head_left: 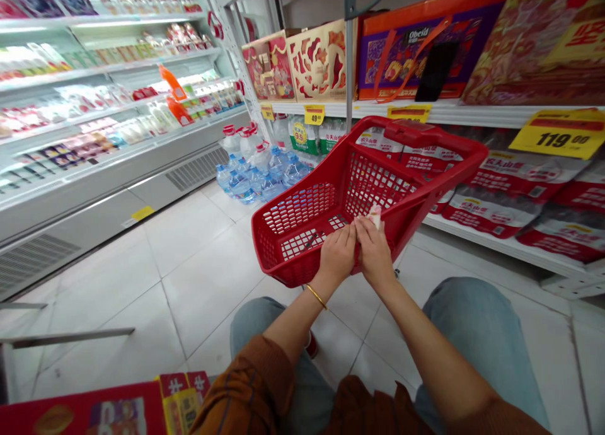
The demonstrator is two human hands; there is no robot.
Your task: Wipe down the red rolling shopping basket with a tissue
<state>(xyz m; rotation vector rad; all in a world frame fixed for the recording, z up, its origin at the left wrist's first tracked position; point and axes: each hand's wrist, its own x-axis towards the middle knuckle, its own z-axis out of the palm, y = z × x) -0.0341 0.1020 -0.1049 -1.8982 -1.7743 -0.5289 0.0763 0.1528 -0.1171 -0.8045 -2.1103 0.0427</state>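
Note:
A red plastic shopping basket (425, 189) stands tilted on the tiled floor in front of my knees, its open top turned toward me. My left hand (336, 252) and my right hand (375, 249) meet over its near rim, fingers curled and pressed together. A small pale item (375, 214) sticks up from my right fingers; I cannot name it. My left wrist wears a thin gold bangle (316, 296). The basket looks empty inside.
A chilled display case (94, 139) with packaged goods runs along the left. Gift boxes (401, 57) fill the right-hand shelf, with shrink-wrapped bottle packs (510, 195) below and yellow price tags. Large water bottles (258, 170) stand on the floor behind. Red boxes (108, 410) lie at bottom left.

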